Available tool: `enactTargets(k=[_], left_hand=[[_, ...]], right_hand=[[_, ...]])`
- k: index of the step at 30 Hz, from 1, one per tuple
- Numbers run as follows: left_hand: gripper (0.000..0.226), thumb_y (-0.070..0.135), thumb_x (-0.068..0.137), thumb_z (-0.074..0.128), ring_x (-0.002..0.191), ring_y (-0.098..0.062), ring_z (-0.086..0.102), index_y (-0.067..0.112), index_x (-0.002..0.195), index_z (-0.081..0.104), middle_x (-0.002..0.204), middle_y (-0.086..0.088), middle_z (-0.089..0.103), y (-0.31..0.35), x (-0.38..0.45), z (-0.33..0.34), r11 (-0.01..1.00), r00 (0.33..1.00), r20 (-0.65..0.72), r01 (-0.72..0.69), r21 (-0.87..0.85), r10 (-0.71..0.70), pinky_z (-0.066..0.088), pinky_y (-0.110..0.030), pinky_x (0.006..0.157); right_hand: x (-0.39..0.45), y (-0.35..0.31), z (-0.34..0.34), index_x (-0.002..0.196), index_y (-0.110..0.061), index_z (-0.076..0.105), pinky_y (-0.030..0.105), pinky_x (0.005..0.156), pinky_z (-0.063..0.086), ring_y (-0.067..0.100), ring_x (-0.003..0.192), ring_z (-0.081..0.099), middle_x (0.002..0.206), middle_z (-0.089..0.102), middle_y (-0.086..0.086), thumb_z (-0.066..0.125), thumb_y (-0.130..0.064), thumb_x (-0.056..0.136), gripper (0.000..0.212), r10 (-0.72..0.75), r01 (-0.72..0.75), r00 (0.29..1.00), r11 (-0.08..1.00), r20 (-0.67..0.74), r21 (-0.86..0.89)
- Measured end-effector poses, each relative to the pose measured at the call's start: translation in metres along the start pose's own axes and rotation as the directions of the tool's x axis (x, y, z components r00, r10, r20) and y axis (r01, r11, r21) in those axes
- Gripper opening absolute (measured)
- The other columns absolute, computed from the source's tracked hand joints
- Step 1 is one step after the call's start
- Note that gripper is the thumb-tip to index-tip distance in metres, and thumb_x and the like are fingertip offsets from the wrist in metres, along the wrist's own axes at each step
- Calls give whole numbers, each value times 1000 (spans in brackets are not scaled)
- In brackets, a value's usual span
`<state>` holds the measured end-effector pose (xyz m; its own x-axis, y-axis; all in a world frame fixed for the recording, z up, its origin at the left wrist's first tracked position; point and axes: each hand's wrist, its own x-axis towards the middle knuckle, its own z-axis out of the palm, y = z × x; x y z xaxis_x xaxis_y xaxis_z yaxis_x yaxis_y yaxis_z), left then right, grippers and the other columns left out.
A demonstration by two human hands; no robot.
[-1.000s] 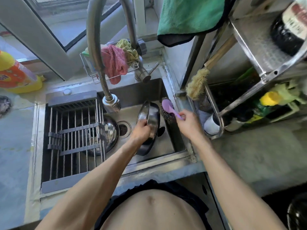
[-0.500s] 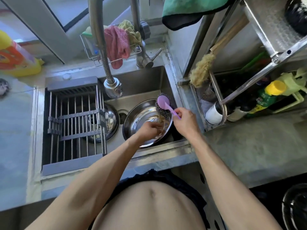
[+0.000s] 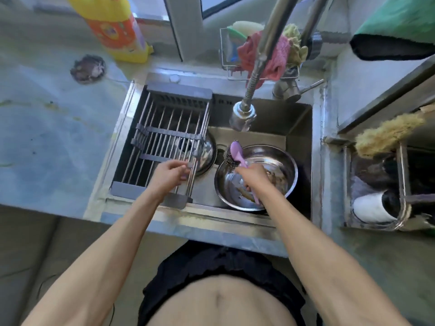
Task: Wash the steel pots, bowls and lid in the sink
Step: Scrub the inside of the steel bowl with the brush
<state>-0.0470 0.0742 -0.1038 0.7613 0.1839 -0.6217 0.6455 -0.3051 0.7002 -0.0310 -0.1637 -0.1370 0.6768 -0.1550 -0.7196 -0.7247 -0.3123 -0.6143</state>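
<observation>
Scrubbing the bowl [image 3: 277, 165] at the sink's [image 3: 299, 118] right, we grip the brush [image 3: 236, 152] in our right hand [image 3: 253, 176], left hand [image 3: 170, 172] pinching the rack [image 3: 164, 128]; next, rinse.

Shiny silver round steel bowl [image 3: 280, 165], lilac plastic-handled scrubber [image 3: 236, 151] with dark wire head. Yellow detergent bottle [image 3: 113, 27] wears an orange label. Pink rag [image 3: 280, 57], green towel [image 3: 395, 17].

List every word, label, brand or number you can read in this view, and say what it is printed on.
No text can be read here.
Yellow detergent bottle: its orange label carries print, too blurred to read.
Blue item in the wire caddy: any print is too small to tell.
Steel bowl, drying rack, faucet head: no markings visible.
</observation>
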Motion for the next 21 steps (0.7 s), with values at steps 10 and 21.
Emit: enactTargets(k=[10,21], left_hand=[[43,57,87,74,91,-19,62,20,106,62,98,4,65,-10,22,18,817,994,-52,-47,575,93,55,-36,80],[16,32,85,69,79,-25,65,18,77,65,73,4,65,-32,56,27,897,988,-98,-64,438,119,53,-34,70]], right_hand=[[123,-25,89,86,-8,53,26,44,52,20,51,57,63,55,8,54,-21,97,18,186,-189,982,959,33,209],[226,-15,135,137,2,48,31,60,43,26,77,53,83,52,13,48,-12,79,60,151,-156,987,985,-63,-81]])
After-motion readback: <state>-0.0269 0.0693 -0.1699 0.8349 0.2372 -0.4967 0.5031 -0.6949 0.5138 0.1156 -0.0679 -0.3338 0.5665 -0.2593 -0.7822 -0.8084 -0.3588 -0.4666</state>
